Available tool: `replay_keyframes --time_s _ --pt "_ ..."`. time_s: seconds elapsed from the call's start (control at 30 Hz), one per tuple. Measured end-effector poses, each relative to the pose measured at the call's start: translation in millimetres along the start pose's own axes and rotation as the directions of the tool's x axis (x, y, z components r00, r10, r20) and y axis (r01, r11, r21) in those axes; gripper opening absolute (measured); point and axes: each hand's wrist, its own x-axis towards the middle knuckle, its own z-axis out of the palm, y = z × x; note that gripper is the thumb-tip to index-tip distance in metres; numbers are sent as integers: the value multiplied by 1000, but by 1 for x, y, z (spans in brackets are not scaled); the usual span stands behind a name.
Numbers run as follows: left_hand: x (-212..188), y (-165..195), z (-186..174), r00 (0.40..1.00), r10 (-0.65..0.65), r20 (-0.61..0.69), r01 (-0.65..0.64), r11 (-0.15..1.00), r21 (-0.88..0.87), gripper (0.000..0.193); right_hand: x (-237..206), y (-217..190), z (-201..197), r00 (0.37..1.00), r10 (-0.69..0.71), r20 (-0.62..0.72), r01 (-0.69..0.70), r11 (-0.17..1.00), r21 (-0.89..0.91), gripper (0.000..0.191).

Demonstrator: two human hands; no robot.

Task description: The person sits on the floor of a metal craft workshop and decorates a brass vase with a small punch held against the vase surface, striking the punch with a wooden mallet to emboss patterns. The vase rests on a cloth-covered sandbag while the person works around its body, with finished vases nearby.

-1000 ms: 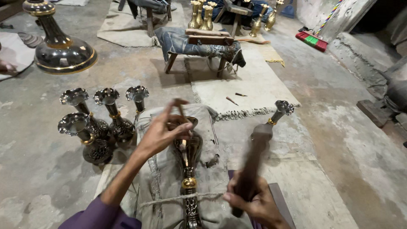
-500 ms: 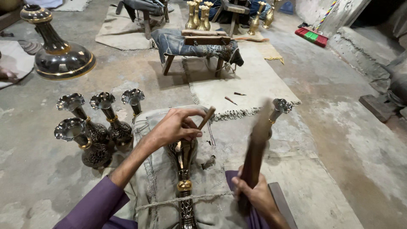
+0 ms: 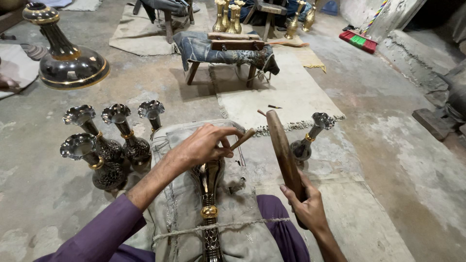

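- The left hand [image 3: 204,145] pinches a thin wooden-handled chisel [image 3: 241,139] between thumb and fingertips, its grip pressed together on the shaft. The tool slants down toward the metal beneath, which suits setting a fine tip against a surface.
- The right hand [image 3: 307,206] is wrapped tight around the lower end of a long dark wooden mallet [image 3: 283,150]. The stick stands raised and tilted a little, clear of the chisel, well apart from the workpiece.
- A slender dark metal vase with a gold band [image 3: 209,213] lies lengthwise on a padded grey cloth cushion [image 3: 179,204] over the person's lap. A thin rope [image 3: 242,224] crosses cushion and vase, apparently to keep the piece from rolling.
- The vase's upper end sits under the left hand, so the chisel's point of contact is hidden.
- Four dark flared-mouth metal vases [image 3: 109,140] stand upright in a cluster on the concrete floor [image 3: 378,145] just left of the cushion; a fifth, single dark vase [image 3: 310,138] stands to the right near the mallet.
- Farther off are a low wooden stool draped in blue cloth [image 3: 223,51] and a large dark brass-trimmed vessel [image 3: 65,58].
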Motion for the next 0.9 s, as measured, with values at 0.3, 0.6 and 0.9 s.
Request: replay_keyframes --time_s 0.3,0.6,0.9 --pt "-4 5 1 998 52 -34 -50 996 68 51 11 10 -8 956 -291 -40 276 937 -215 65" --pt "-2 1 7 998 52 -36 -49 995 93 47 24 -2 -19 971 -235 -33 199 884 -423 83" --pt "2 6 15 1000 -19 -16 20 995 101 49 22 6 -14 980 -201 -9 187 926 -328 87"
